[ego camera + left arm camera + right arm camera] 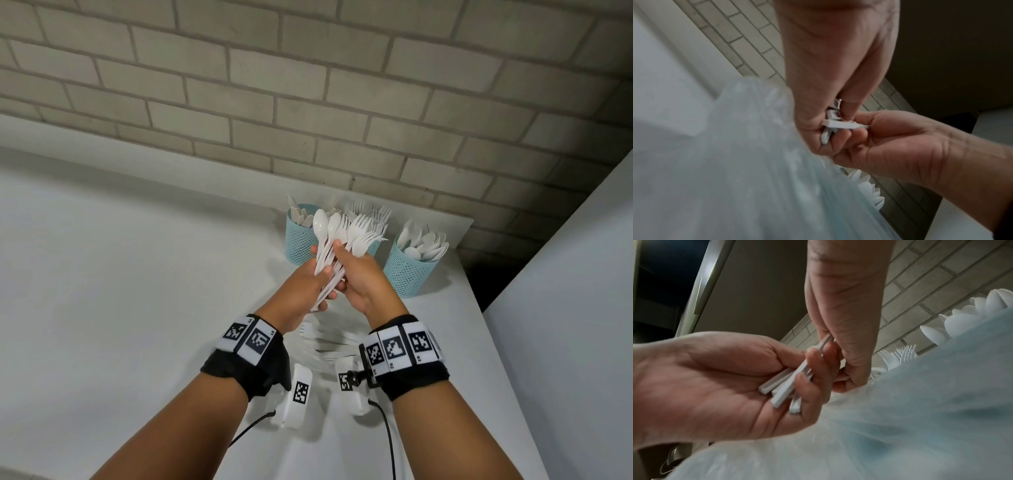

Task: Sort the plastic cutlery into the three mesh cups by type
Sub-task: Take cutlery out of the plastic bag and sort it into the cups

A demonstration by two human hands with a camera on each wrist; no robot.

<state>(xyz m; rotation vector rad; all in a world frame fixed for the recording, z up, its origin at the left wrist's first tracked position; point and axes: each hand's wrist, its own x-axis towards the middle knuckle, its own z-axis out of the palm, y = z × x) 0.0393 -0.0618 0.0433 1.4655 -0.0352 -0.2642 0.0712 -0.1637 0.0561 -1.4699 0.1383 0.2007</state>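
Note:
My two hands hold one bunch of white plastic spoons and forks [342,229] upright above the white table [137,274]. The left hand [310,277] grips the handles low down. The right hand [352,270] pinches them higher up, thumb on top. The handle ends [785,389] lie across the left palm [715,378]. Behind the bunch stand three teal mesh cups: the left cup [296,243] with knives, a middle one mostly hidden, showing forks [371,209], and the right cup [407,270] with spoons. More loose cutlery [325,339] lies on the table under my wrists.
A brick wall [308,85] rises right behind the cups. A white panel [565,308] closes the right side, with a dark gap [479,281] between it and the table's right edge. Cables [388,438] hang from the wrist cameras.

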